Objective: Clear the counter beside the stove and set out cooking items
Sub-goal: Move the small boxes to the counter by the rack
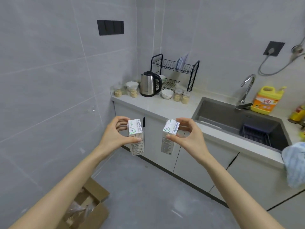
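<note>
The left hand [113,134] pinches the left carton [136,139] near its top, thumb and curled fingers closed on it. The right hand [188,136] holds the right carton [169,139] the same way. Both white cartons hang in the air left of the sink [214,111], in front of the counter [156,105]. Each bears a green ring logo and print too small to read. Behind the sink, the jug [265,100] has an orange label whose red logo is blurred.
</note>
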A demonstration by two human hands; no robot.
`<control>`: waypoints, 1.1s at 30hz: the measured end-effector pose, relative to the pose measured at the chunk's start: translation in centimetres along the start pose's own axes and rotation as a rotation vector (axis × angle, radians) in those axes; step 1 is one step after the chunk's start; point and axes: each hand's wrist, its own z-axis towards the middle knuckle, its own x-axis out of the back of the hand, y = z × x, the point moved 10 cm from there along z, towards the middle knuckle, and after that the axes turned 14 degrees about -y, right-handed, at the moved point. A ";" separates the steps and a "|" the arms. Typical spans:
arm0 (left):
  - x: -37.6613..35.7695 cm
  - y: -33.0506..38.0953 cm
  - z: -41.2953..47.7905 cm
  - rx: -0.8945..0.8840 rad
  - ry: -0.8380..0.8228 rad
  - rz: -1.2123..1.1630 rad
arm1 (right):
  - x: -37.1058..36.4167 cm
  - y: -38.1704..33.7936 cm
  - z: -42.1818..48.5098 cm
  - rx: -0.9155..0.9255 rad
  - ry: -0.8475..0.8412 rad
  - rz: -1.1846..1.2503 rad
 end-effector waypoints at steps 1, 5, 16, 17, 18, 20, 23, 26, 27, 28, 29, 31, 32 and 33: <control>0.7 -0.7 1.4 0.007 0.008 0.004 | -0.2 0.5 1.8 0.002 -0.004 -0.003; 3.2 -4.0 7.3 0.038 0.048 -0.017 | -1.0 3.0 8.5 -0.003 -0.007 -0.002; 9.8 -12.0 28.4 0.101 0.018 0.005 | -3.2 9.4 29.2 -0.062 0.000 -0.001; 10.4 -12.8 30.2 0.107 0.024 -0.001 | -3.5 9.9 30.9 -0.063 -0.006 -0.004; 11.0 -13.6 32.2 0.116 0.028 -0.004 | -3.7 10.6 32.9 -0.071 -0.008 -0.005; 11.7 -15.0 34.9 0.128 0.043 0.001 | -4.3 11.8 35.8 -0.084 -0.020 -0.005; 13.1 -17.8 39.1 0.167 0.086 -0.008 | -5.4 14.1 40.7 -0.106 -0.049 -0.005; 14.1 -20.8 42.8 0.225 0.123 -0.014 | -6.6 17.0 45.6 -0.128 -0.091 0.000; 14.1 -21.4 43.5 0.244 0.129 -0.012 | -6.9 17.7 46.5 -0.131 -0.096 -0.004; 14.1 -22.0 44.2 0.254 0.128 -0.014 | -7.1 18.4 47.4 -0.132 -0.103 -0.011; 14.2 -22.9 45.2 0.271 0.134 -0.013 | -7.5 19.5 48.7 -0.141 -0.112 -0.016; 14.6 -24.8 47.7 0.299 0.153 -0.018 | -8.2 21.9 51.9 -0.154 -0.131 -0.026; 14.8 -25.8 49.3 0.312 0.166 -0.018 | -8.6 23.2 53.9 -0.158 -0.144 -0.031; 14.8 -26.5 50.5 0.325 0.176 -0.016 | -9.0 24.3 55.4 -0.162 -0.152 -0.039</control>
